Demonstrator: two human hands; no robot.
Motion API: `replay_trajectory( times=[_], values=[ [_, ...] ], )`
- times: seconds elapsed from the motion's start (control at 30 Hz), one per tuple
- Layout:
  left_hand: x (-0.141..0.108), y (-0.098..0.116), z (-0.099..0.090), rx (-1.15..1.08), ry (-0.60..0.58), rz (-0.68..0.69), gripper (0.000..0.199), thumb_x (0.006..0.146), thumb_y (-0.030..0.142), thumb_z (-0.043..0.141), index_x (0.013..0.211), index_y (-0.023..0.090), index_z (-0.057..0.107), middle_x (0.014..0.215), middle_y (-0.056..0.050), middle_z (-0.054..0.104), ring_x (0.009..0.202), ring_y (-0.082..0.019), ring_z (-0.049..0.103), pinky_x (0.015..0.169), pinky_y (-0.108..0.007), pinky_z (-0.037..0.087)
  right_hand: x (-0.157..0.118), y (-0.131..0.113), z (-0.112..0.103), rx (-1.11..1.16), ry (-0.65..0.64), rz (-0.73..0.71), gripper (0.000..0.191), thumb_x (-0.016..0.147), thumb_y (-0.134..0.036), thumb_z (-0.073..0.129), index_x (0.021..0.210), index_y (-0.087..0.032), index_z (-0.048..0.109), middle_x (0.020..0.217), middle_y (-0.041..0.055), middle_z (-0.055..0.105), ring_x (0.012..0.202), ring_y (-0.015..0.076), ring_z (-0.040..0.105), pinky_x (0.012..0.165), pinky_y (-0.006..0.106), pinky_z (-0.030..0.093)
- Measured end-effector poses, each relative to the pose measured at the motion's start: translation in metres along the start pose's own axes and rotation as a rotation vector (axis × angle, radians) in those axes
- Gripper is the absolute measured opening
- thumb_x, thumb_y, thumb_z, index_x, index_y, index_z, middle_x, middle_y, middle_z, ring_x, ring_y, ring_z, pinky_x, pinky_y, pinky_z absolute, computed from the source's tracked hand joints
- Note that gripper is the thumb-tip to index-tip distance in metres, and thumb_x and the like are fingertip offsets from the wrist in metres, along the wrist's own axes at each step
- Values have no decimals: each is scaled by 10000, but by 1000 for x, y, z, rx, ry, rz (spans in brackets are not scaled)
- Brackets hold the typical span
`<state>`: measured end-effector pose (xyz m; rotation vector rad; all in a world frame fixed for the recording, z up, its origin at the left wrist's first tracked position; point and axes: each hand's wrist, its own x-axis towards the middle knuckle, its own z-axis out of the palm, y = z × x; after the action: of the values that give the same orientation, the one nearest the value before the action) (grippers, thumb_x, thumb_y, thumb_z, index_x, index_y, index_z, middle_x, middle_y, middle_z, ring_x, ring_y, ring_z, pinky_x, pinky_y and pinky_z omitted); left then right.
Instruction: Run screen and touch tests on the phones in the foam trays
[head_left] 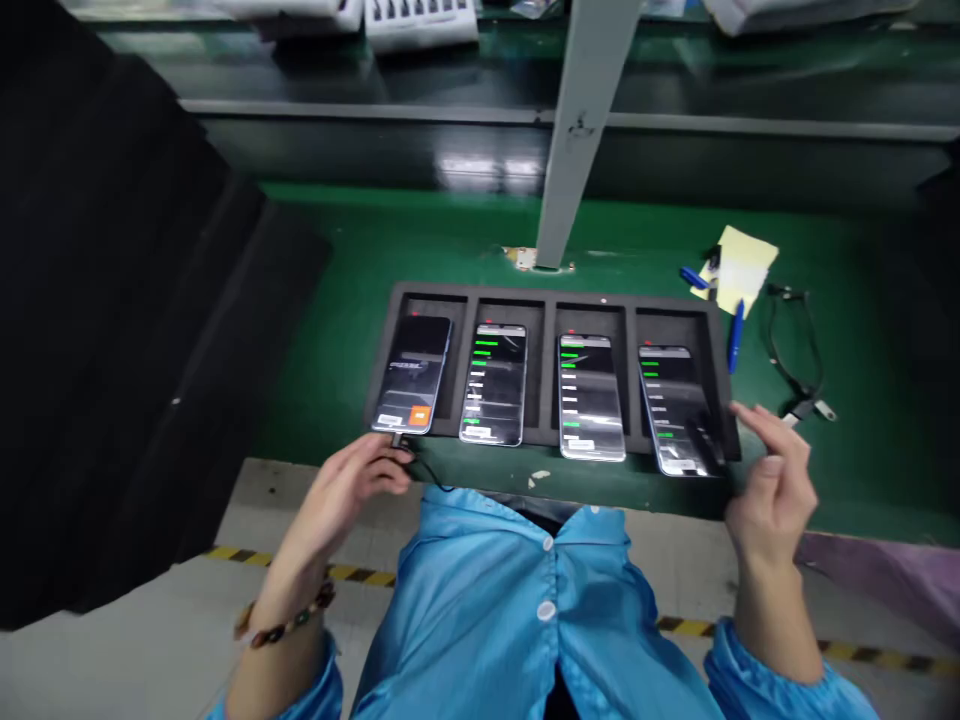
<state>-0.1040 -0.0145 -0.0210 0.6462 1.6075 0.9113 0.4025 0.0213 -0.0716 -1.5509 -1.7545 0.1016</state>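
A black foam tray [546,365] lies near the bench's front edge, holding several smartphones side by side in its compartments. The leftmost smartphone [415,375] shows a dark screen with an orange square; a thin black cable [409,448] meets its lower end. My left hand [360,475] is closed on that cable's plug. Green and white text lines fill the other screens, including the second smartphone [495,385], the third smartphone [591,398] and the rightmost smartphone [675,410]. My right hand [772,480] is beside the tray's right end, index finger stretched toward its edge, holding nothing visible.
Right of the tray lie a yellow paper [746,262], blue pens [736,335] and a short black cable [806,385]. A grey post [577,130] rises behind the tray. A large black panel [112,300] flanks the left; white trays [421,22] sit on the shelf above.
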Motion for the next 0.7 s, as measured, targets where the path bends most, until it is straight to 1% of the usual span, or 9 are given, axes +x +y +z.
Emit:
replay_trajectory(
  times=[0.1,0.13,0.17,0.3,0.37,0.43,0.5,0.6,0.7],
  values=[
    [-9,7,-6,352,363,296,379,986,571,717,917,198,731,815,-20,715,685,-158,637,644,-276,526,-8,-30,-12,36,-2,9,401,1129,-362,441,1346,-249,759,1248,133,792,1345,393,639,1139,623,484],
    [-11,11,-4,436,431,398,333,1016,526,696,923,208,725,830,-12,708,724,-158,634,681,-279,513,-9,-36,-14,51,-10,5,391,1120,-347,452,1327,-246,767,1225,120,799,1325,383,641,1129,621,488],
    [-12,14,-2,496,447,490,286,1038,480,682,936,216,721,862,-11,711,772,-164,641,726,-290,508,-9,-40,-15,59,-14,3,385,1112,-330,459,1324,-244,769,1221,112,800,1318,375,637,1125,618,487],
    [-10,26,23,658,256,838,108,1046,310,674,997,228,724,970,-40,720,924,-212,675,866,-364,515,-5,-41,-12,56,-51,8,406,1097,-299,458,1381,-253,745,1287,108,785,1349,362,612,1140,601,472],
    [-5,31,37,755,162,950,92,1041,256,659,1062,239,747,1031,-60,736,991,-238,685,927,-404,518,-1,-39,-12,38,-99,14,419,1100,-311,446,1403,-257,730,1319,108,773,1376,362,598,1154,598,449],
    [-1,33,48,835,103,1001,146,1044,233,640,1120,250,764,1075,-72,741,1031,-252,687,951,-427,511,2,-41,-14,-16,-157,20,415,1107,-322,437,1399,-267,728,1306,103,771,1393,363,592,1172,599,394],
    [2,35,54,871,89,1032,172,1044,225,634,1143,254,771,1088,-77,731,1040,-257,684,952,-437,505,6,-49,-16,-87,-195,20,407,1113,-324,433,1393,-277,725,1264,94,777,1403,367,589,1182,604,324],
    [5,36,59,891,98,1070,188,1040,220,637,1163,257,774,1101,-81,715,1048,-261,672,960,-445,503,12,-73,-11,-110,-233,-21,412,1107,-307,429,1422,-295,695,1282,77,780,1422,364,576,1183,592,279],
    [6,37,62,924,84,1085,227,1049,214,619,1208,267,772,1152,-89,711,1100,-272,658,990,-463,495,19,-100,4,-56,-340,-128,443,1091,-260,444,1486,-314,637,1388,49,764,1452,337,552,1193,561,284]
  ],
)
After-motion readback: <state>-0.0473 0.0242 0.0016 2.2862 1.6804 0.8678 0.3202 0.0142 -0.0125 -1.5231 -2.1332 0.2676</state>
